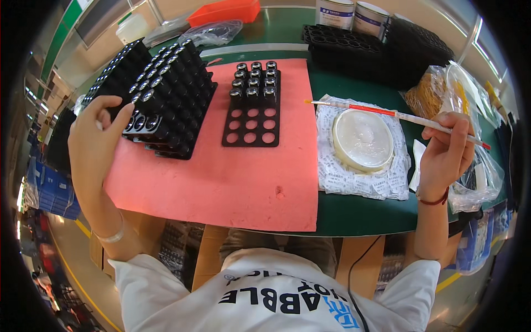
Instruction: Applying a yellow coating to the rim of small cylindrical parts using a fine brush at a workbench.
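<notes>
We see glossy, metallic-looking cylinders (253,91) and a matt black plastic rack (241,131). Our pink mat (249,185) looks matt and foam-like, slightly pitted. The white paste (364,139) shines wetly, our brush handle (371,109) looks smooth, the plastic bag (480,191) crinkled and glossy, our shirt (260,307) matt cloth.

Mat (254,182) is on the table (354,221), stacked trays (185,105) on its left side and a single rack (243,131) just right of those, cylinders (253,83) in the far rows. Right of the mat there's a dish (345,164) on a pad (359,182) (cans (334,14) way behind it), and a bin (224,12) sits at the back.
</notes>
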A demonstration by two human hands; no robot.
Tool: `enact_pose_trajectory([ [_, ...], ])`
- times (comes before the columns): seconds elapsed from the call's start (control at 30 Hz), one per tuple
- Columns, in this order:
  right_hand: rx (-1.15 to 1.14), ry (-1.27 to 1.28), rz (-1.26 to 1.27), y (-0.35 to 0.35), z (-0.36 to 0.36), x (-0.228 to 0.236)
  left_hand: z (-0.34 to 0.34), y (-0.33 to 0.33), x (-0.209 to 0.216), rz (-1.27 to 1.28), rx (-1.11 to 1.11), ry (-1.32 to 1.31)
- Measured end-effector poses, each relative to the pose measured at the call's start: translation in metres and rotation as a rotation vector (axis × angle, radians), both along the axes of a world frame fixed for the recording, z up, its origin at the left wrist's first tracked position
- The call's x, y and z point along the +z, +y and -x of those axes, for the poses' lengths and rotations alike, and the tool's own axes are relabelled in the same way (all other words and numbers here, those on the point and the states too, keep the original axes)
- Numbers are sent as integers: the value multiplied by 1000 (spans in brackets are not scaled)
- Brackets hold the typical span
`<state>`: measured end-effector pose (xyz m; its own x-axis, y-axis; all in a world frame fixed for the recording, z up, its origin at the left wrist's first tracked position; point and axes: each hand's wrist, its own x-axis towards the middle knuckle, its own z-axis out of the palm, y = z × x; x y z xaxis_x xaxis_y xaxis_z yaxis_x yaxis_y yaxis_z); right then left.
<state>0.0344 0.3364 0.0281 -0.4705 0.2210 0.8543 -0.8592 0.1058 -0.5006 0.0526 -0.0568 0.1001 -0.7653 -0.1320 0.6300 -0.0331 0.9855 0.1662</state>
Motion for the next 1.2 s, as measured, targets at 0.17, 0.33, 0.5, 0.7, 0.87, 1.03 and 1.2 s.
enact_pose_trajectory([
  [0.17,5,16,-7,1,2,0,-6,67,-29,-207,-527,-179],
  [0.33,-24,42,-13,5,-2,4,35,94,-59,30,-532,-194],
  [0.5,-139,114,-173,10,-2,3,69,92,-77,303,-123,-182],
  [0.7,-133,241,-323,10,-3,3,96,90,-92,386,-94,-246],
  [0.87,-138,288,-386,14,0,2,103,82,-94,349,-109,-280],
  [1.03,-123,268,-428,20,-4,6,74,97,-77,172,-440,-111],
  [1.2,-134,314,-431,19,-8,5,40,108,-88,-50,-901,-385],
])
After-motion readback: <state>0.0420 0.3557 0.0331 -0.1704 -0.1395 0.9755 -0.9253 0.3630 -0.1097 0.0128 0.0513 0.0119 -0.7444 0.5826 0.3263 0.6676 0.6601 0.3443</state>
